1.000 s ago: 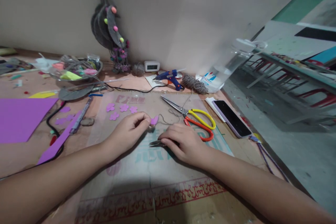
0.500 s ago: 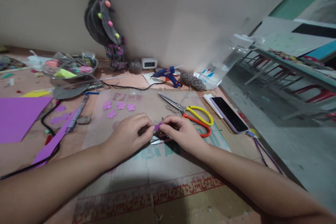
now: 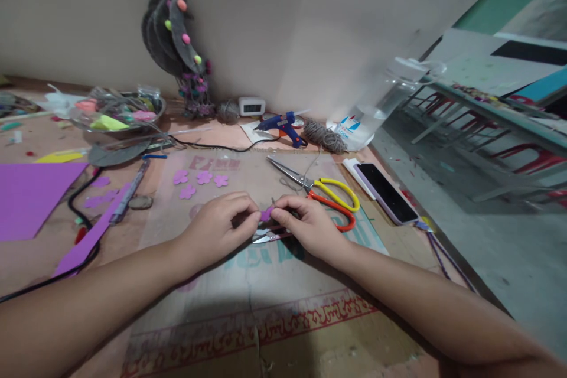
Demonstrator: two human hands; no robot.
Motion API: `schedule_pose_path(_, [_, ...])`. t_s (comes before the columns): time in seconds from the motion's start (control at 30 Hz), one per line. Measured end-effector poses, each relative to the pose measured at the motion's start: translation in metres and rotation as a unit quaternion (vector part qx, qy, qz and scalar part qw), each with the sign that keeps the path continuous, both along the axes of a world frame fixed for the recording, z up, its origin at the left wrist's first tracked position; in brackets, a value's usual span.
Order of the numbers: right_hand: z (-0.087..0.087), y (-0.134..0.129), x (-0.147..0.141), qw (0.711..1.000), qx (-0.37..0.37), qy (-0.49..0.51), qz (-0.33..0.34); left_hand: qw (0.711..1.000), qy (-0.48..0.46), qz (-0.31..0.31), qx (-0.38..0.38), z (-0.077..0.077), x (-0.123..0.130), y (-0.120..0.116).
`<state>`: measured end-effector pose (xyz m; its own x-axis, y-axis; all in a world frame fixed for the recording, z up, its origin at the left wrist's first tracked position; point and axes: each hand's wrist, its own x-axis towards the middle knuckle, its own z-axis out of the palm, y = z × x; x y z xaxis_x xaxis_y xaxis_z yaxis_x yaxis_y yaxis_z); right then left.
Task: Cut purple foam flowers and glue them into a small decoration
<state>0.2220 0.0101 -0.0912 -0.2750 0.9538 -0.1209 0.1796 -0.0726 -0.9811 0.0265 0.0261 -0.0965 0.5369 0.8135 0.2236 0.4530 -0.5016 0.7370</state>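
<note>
A small purple piece [image 3: 266, 214] is pinched between the fingertips of my left hand [image 3: 228, 221] and my right hand [image 3: 303, 221], above the middle of the clear sheet [image 3: 274, 301]. Just under the fingers lies a small pair of scissors [image 3: 264, 238], partly hidden by my right hand. Large scissors [image 3: 310, 183] with one yellow and one orange-red handle lie open behind and right of my right hand. Several purple paper flowers [image 3: 204, 178] rest on the sheet beyond my left hand.
Purple sheet [image 3: 35, 198], purple strip [image 3: 88, 245] and a pen [image 3: 128, 195] lie left. Behind are a filled metal bowl [image 3: 162, 112], glue gun [image 3: 283, 127] with cord, yarn [image 3: 325, 136] and clock [image 3: 251, 107]. A bottle [image 3: 385, 94] and phone [image 3: 387, 194] are right.
The purple piece shows slightly more between my fingertips. Both hands have stayed almost in place.
</note>
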Motion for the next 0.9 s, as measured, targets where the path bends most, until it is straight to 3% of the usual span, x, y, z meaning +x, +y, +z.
schedule_pose_path(0.23, [0.002,0.003,0.003,0.997,0.064,-0.05,-0.004,1.0,-0.019,0.012,-0.006,0.001,-0.001,0.002])
schedule_pose_path(0.47, [0.0,0.002,0.001,0.999,-0.033,0.03,-0.028,1.0,-0.013,-0.006,-0.006,0.0,-0.001,0.003])
schedule_pose_path(0.6, [-0.001,0.002,0.001,0.998,-0.045,0.04,-0.027,0.999,-0.008,-0.031,-0.011,0.0,-0.001,0.003])
schedule_pose_path(0.77, [-0.003,0.008,0.003,0.997,0.014,0.056,-0.051,0.993,-0.077,0.027,-0.084,-0.007,-0.002,0.005])
schedule_pose_path(0.9, [-0.005,0.014,0.003,0.997,0.035,0.047,-0.05,0.986,-0.149,-0.012,-0.069,-0.013,-0.004,0.011])
